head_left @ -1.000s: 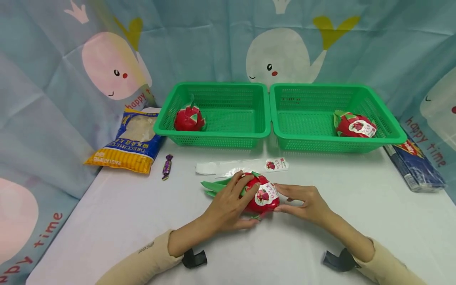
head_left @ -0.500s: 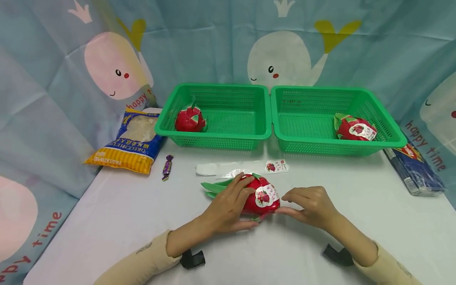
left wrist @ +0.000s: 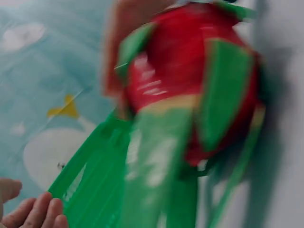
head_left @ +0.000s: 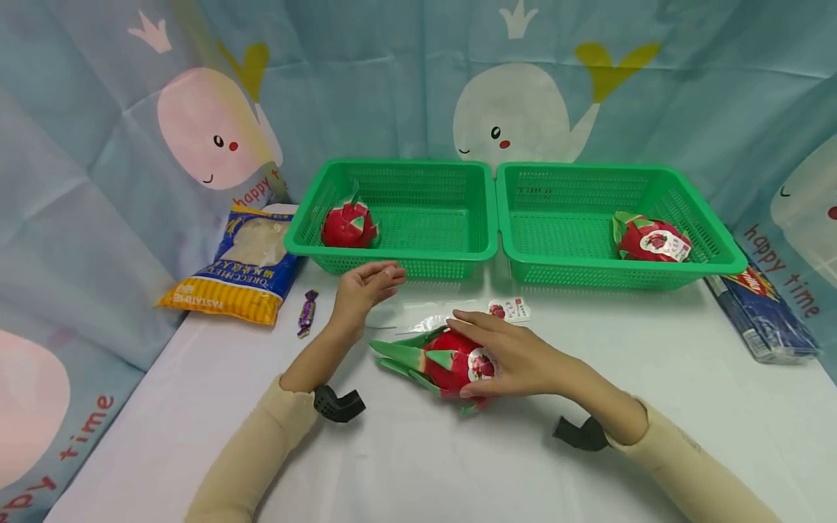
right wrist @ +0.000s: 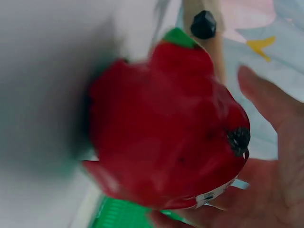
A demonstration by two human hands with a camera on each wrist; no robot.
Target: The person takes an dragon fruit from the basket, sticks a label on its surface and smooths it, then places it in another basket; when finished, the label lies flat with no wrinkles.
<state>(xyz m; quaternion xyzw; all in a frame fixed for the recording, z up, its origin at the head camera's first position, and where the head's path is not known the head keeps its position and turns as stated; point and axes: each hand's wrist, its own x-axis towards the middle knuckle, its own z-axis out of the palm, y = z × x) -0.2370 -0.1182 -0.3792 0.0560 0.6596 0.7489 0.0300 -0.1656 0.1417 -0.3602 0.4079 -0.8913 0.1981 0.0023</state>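
Note:
A red dragon fruit (head_left: pixel 447 378) with green leafy scales lies on the white table, its leaves toward the left and a round sticker on its right part. My right hand (head_left: pixel 523 359) spans its right end, fingers on the far side and thumb on the near side. In the right wrist view, the thumb stands off the fruit's skin while the fingers lie beside its sticker. My left hand (head_left: pixel 366 294) is raised left of the fruit, near the left basket's front, fingers loosely bent and holding nothing. The left wrist view shows the leaves blurred.
Two green baskets (head_left: pixel 392 256) stand side by side at the back, each with a dragon fruit (head_left: pixel 346 225) inside. A clear plastic strip with a printed label (head_left: pixel 513 310) lies behind the fruit. A wrapped candy (head_left: pixel 308 314) and pasta bag (head_left: pixel 242 269) are left; blue packs (head_left: pixel 771 312) right.
My left hand has left the dragon fruit and moved up and left. My right hand has moved left from the fruit's right end to over it. The fruit's sticker now faces further right.

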